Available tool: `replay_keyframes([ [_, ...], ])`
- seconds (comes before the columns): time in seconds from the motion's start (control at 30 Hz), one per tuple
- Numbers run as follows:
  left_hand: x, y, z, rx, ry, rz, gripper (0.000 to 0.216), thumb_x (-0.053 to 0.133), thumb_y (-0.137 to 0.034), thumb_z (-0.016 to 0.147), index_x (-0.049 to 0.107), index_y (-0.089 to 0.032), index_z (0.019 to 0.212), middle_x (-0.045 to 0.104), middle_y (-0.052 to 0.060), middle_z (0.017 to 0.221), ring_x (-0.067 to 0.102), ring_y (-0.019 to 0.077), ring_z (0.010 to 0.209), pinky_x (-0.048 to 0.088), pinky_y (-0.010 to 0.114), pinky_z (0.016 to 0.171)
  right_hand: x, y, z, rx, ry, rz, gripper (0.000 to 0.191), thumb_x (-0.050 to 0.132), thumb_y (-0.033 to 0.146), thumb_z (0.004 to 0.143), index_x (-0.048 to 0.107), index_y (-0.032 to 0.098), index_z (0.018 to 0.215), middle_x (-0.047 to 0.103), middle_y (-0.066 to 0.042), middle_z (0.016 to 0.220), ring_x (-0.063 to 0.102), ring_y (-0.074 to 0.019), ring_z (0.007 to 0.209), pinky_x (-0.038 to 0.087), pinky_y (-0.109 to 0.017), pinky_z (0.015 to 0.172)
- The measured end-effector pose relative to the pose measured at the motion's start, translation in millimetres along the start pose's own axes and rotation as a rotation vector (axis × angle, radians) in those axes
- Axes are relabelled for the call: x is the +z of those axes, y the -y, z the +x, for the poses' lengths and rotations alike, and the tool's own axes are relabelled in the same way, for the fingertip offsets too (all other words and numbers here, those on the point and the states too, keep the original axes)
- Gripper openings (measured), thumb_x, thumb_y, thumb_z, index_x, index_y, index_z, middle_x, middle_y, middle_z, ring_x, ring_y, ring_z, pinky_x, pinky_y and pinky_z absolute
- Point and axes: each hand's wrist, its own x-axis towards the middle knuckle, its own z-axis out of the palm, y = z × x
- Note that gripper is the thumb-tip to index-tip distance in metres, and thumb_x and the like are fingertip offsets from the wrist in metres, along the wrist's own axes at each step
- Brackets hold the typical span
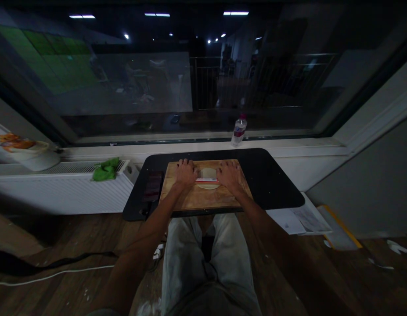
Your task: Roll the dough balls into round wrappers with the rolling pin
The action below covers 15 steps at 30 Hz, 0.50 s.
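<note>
A wooden board (190, 202) lies before me on a black tabletop, bearing a thin round of pale dough (208, 186). Across the dough runs a narrow pale bar with a red edge (207, 179), spanning the gap between my hands. My left hand (186, 172) is curled over its left end. At the other end, my right hand (229, 174) is closed over the bar in the same way. Both hands hide the bar's ends, and its exact kind is unclear in the dim light.
The black table (272, 188) has a dark phone-like slab (153, 186) left of the board. A water bottle (239, 131) stands on the windowsill behind. Leftward is a radiator (68, 188) with a green cloth (106, 169) and a white pot (35, 156). Papers (298, 219) lie low at right.
</note>
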Motion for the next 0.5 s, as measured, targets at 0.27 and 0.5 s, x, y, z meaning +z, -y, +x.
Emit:
replay_keyframes([
  [0.27,4.2,3.3,31.7,-0.007,-0.054,-0.012,0.033,0.050,-0.031,0.109,0.076,-0.019,0.124,0.074,0.020,0.139,0.059,0.0402,0.138,0.051,0.057,0.115,1.9,-5.1,28.7,-0.022,-0.071,0.058,0.033,0.048,0.029,0.114,0.074,0.016,0.129,0.076,-0.019,0.134,0.063,-0.0334,0.130,0.044,-0.045,0.112],
  [0.5,4.4,4.2,37.3,-0.017,-0.037,-0.040,0.028,0.054,-0.033,0.109,0.076,-0.020,0.121,0.074,0.019,0.138,0.059,0.0402,0.138,0.052,0.057,0.114,4.7,-6.2,34.4,-0.033,-0.079,0.076,0.030,0.050,0.027,0.114,0.075,0.017,0.127,0.077,-0.019,0.130,0.064,-0.0329,0.126,0.045,-0.044,0.107],
])
